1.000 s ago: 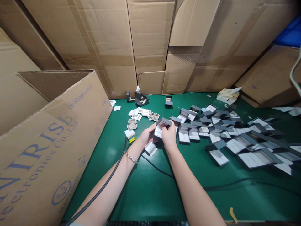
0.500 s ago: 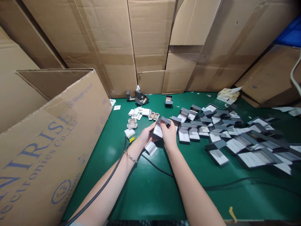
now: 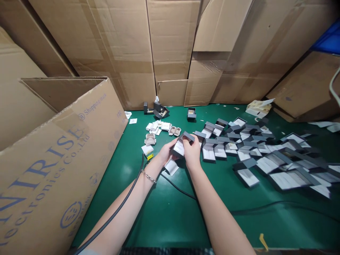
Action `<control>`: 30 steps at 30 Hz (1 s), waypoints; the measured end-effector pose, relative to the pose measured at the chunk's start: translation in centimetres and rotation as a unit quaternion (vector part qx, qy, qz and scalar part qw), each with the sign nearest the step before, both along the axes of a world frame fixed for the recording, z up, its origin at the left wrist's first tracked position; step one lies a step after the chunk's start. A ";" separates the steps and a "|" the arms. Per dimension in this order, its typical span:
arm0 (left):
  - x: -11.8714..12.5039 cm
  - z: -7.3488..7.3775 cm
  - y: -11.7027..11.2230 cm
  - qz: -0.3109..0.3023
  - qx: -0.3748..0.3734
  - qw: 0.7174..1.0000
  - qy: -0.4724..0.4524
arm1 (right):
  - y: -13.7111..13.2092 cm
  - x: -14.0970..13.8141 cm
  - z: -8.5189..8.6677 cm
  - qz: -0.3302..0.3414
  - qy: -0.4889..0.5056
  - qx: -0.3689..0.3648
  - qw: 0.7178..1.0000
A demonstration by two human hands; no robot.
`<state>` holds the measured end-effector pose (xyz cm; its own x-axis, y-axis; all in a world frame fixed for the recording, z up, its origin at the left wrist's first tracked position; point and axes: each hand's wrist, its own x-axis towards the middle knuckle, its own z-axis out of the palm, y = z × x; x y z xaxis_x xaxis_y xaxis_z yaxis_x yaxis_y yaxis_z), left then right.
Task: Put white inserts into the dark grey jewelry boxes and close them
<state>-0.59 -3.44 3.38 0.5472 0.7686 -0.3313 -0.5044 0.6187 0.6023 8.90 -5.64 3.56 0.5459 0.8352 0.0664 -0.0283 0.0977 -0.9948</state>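
Both hands hold an open dark grey box (image 3: 181, 144) with a white lining, just above the green mat. My left hand (image 3: 167, 151) grips its left side, and my right hand (image 3: 191, 152) grips its right side. A white card (image 3: 171, 166) lies under the hands. Left of them are several loose white and beige box inserts (image 3: 158, 126). Many open grey boxes with white interiors (image 3: 240, 150) are spread across the mat to the right. A chain bracelet (image 3: 149, 176) circles my left wrist.
A large printed cardboard carton (image 3: 63, 156) stands along the mat's left side. Flattened cardboard (image 3: 170, 53) lines the back. A black cable (image 3: 114, 214) crosses my left forearm, and another (image 3: 177, 189) runs over the green mat (image 3: 170, 221). Several dark boxes (image 3: 158, 109) stand at the back.
The view has shifted slightly. Both hands still hold the grey box in nearly the same place, with only a small shift in its position.
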 end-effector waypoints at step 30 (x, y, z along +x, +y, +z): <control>-0.2 -0.5 0.0 -0.001 -0.040 0.999 0.011 | -0.7 0.3 0.8 -0.009 -0.049 0.024 0.998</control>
